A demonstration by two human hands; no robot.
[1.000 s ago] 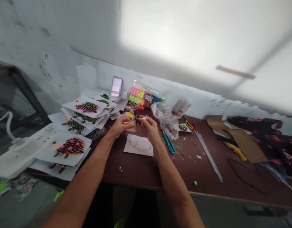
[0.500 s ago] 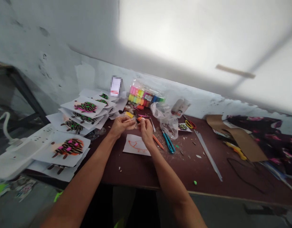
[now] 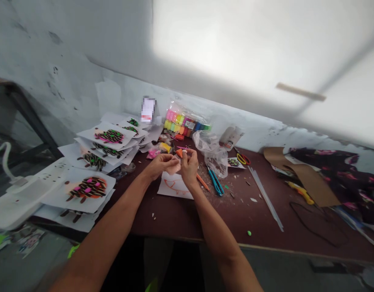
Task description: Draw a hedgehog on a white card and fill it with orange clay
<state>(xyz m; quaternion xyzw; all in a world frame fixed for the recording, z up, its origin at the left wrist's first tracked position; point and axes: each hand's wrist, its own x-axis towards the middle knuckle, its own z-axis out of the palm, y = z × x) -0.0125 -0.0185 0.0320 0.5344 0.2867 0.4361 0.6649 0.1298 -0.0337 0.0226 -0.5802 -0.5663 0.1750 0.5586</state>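
Note:
Both hands meet over the upper edge of a white sheet with an orange outline drawing. My left hand is closed, pinching a small clear packet with something pale peach in it. Close beside it, my right hand has its fingers curled together; a whitish bit shows at its fingertips, too small to name. An orange lump appears between the hands, and I cannot tell whether the right fingers touch it. To the right lie an orange pen and a teal cutter-like tool.
Sheets with hedgehog pictures are piled at left beside a white power strip. Coloured clay packs and a crumpled plastic bag sit toward the wall. Rightward are scissors, glue sticks, and a yellow glue gun.
My hands have come slightly lower and closer together. The left hand has brought the clear packet toward the right, uncovering a pink packet behind it.

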